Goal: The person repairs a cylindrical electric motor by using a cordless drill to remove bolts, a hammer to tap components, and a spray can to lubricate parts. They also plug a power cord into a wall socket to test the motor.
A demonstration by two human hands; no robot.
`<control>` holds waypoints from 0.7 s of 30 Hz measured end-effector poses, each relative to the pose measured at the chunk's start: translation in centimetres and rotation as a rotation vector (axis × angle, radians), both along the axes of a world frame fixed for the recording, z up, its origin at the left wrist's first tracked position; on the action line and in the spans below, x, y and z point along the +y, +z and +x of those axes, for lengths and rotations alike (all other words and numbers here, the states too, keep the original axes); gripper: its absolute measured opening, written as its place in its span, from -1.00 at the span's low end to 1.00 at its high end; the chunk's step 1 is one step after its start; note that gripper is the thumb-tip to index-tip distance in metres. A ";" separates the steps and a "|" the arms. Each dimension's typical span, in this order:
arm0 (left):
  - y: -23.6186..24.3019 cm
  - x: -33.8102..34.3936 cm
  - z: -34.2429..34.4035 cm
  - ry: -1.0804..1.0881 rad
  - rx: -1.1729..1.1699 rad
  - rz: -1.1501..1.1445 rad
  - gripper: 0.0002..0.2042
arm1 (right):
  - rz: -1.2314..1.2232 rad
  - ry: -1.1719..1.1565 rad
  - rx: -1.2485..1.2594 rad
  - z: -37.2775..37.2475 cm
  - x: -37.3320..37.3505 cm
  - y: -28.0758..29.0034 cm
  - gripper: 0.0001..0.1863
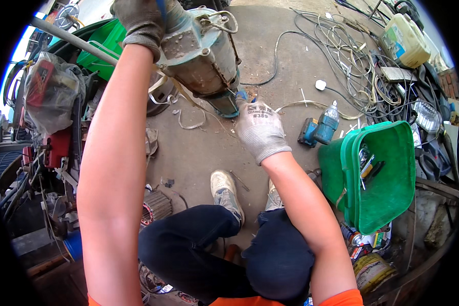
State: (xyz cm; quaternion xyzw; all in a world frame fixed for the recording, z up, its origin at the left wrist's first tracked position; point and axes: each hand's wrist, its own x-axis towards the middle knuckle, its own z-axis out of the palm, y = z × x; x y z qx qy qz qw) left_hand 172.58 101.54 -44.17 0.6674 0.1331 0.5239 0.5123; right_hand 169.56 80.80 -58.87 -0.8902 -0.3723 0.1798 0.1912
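Note:
A heavy grey-green metal motor housing [191, 46], rust-stained, with a cable loop at its top, stands tilted ahead of me. My left hand [140, 23], in a dark grey knit glove, grips its upper end; the fingertips are partly hidden and cut off by the frame's top edge. At the housing's lower end, my right hand [260, 125] wears a lighter grey glove. Its fingers are curled by the bottom rim, near a small patch of blue; what they hold is hidden. To the right of that hand, a teal cordless power tool [327, 125] lies on the floor.
A green bucket [341, 168] with several hand tools inside stands at my right. Tangled cables [336, 56] and a pale jerrycan [404, 41] lie beyond. A wound motor part [157, 206] sits by my left leg. A plastic-wrapped red object [51, 84] and scrap crowd the left.

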 end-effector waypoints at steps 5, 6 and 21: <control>0.2 -0.1 0.1 0.009 -0.005 -0.065 -0.74 | -0.019 -0.037 -0.090 -1.0 0.9 -0.1 -0.66; 0.0 0.2 0.2 0.014 -0.010 -0.069 -0.74 | -0.032 -0.032 -0.051 -1.1 1.3 -0.2 -0.65; -0.4 1.4 0.3 -0.009 -0.042 0.004 -0.72 | 0.317 -0.412 0.784 0.5 -0.4 -2.6 -0.47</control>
